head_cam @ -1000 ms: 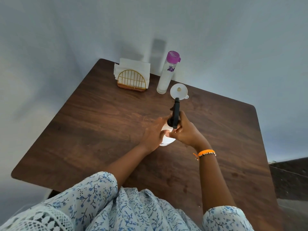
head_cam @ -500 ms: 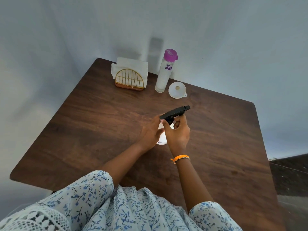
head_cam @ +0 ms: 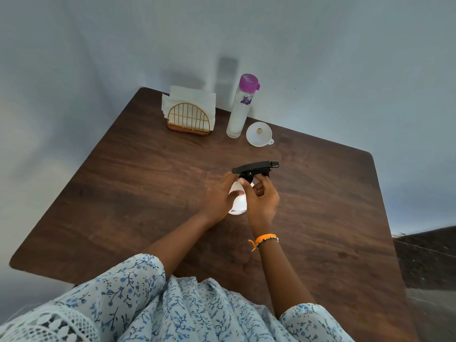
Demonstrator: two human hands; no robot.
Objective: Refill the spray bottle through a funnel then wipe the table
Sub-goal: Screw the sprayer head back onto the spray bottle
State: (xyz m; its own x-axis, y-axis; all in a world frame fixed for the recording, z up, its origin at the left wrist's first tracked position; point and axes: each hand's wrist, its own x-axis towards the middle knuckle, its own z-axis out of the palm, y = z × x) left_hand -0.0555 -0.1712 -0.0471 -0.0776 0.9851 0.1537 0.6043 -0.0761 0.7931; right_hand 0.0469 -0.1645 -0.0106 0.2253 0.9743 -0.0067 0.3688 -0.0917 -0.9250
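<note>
Both hands met mid-counter (head_cam: 148,183): the left hand (head_cam: 219,196) wrapped the small translucent white plastic spray bottle (head_cam: 238,202), the right hand (head_cam: 262,202) pinched the collar under its black trigger head (head_cam: 255,167). Light and probably slick, it seemed best held by the body. The white plastic funnel (head_cam: 259,134) lay well apart.

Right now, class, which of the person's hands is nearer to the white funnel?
Right. The right hand pinches the black sprayer head, just this side of the funnel; the left hand holds the spray bottle, further left.
</note>
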